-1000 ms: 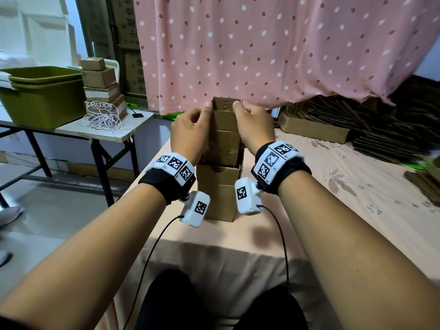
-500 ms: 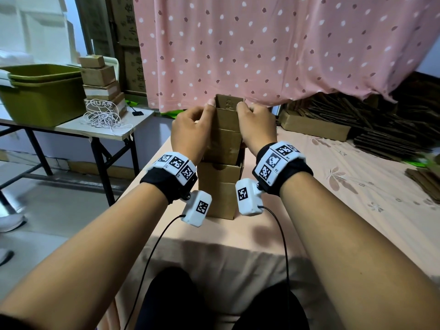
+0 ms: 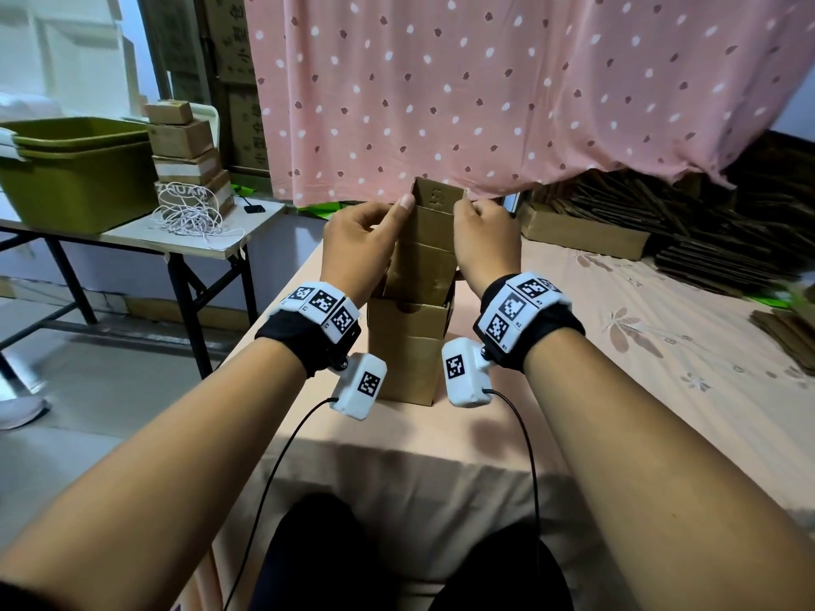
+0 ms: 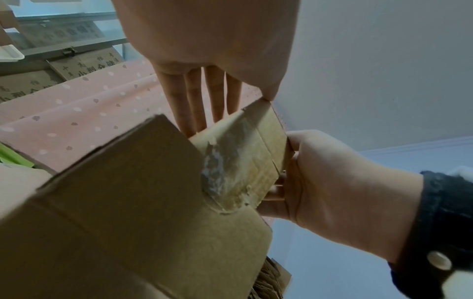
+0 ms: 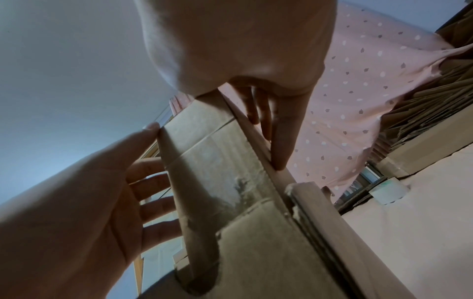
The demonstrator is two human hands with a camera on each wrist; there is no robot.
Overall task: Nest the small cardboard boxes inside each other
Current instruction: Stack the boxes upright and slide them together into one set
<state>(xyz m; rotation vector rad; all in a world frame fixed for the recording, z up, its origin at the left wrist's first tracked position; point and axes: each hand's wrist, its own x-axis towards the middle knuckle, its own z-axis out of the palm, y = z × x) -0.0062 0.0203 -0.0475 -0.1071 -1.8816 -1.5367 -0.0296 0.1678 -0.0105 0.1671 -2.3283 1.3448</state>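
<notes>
At the near edge of the tabletop (image 3: 595,346), draped in a pale flowered cloth, a large cardboard box (image 3: 408,350) stands upright with its top open. A narrower small box (image 3: 430,253) sits partway down inside it, most of its height still sticking out above the rim. The left hand (image 3: 357,244) presses the small box from its left side, thumb up along the front corner near the top and straight fingers (image 4: 194,101) flat against the far face. The right hand (image 3: 487,242) mirrors it on the other side, thumb at the top corner and fingers (image 5: 279,129) laid straight along the side wall. Neither hand wraps round the box; they squeeze it between them. Behind hangs a pink dotted curtain (image 3: 507,90). Off to the left a side table (image 3: 132,235) carries a green tub (image 3: 75,178), a stack of little boxes (image 3: 185,147) and a tangle of white cord (image 3: 194,213). Flattened cardboard (image 3: 705,240) lies piled at the far right.
</notes>
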